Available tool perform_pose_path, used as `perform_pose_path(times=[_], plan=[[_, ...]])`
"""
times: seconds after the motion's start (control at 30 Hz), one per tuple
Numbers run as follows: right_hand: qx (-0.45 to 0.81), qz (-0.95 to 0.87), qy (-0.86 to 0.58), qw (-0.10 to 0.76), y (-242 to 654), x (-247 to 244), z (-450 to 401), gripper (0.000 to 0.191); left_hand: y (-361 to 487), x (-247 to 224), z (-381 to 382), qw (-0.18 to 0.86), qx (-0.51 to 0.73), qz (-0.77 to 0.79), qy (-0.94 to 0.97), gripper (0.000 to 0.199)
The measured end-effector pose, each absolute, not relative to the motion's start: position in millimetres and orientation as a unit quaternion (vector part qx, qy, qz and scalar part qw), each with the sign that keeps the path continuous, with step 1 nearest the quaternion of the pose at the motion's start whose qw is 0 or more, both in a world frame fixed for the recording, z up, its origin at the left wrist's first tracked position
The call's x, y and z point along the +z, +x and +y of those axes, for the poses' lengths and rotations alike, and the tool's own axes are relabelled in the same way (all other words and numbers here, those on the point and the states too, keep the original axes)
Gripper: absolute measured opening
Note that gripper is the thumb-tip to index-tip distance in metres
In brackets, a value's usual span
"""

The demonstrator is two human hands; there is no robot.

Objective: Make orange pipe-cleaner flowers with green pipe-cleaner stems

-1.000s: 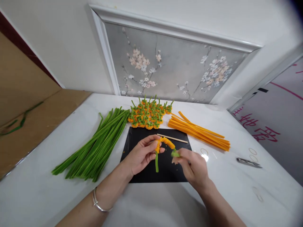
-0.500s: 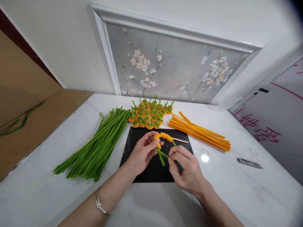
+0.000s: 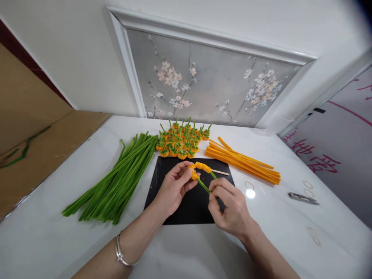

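Note:
My left hand (image 3: 176, 188) pinches a coiled orange pipe cleaner (image 3: 202, 166) that bends in an arch over the black mat (image 3: 186, 211). Green stems (image 3: 203, 186) come out of both ends of the orange coil and run to my right hand (image 3: 228, 203), whose fingers are closed on them. Behind the coil a thin wooden stick (image 3: 220, 172) lies on the mat. Just beyond the mat stand several small orange bundles with green tops (image 3: 181, 141).
Green pipe cleaners (image 3: 116, 182) are piled at left, orange ones (image 3: 242, 161) at right. Small snips (image 3: 303, 198) and thin rubber bands (image 3: 308, 190) lie farther right. A cardboard sheet (image 3: 52, 147) borders the white table (image 3: 270, 232); a wall panel stands behind.
The loose green end that hung below the coil no longer hangs there; the green stems now run together to my right hand. The whole view has shifted slightly.

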State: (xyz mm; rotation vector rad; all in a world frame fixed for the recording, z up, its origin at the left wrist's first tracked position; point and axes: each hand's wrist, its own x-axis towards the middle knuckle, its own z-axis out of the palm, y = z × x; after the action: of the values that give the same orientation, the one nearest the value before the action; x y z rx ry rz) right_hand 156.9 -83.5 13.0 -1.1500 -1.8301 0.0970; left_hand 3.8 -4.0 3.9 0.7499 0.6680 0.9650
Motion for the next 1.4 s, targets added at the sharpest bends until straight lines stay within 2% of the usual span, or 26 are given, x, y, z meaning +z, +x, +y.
perform_pose_path(times=[0.67, 1.07, 1.4], plan=[[0.017, -0.75, -0.476, 0.459, 155, 7, -79, 0.019, 10, 9, -12, 0.729, 0.469, 0.329, 0.376, 0.026], [-0.078, -0.741, -0.535, 0.397, 153, 0, -76, 0.012, 17, 8, -23, 0.754, 0.467, 0.301, 0.349, 0.027], [-0.067, -0.762, -0.521, 0.379, 146, 7, -81, 0.013, 17, 8, -21, 0.739, 0.475, 0.328, 0.347, 0.03]])
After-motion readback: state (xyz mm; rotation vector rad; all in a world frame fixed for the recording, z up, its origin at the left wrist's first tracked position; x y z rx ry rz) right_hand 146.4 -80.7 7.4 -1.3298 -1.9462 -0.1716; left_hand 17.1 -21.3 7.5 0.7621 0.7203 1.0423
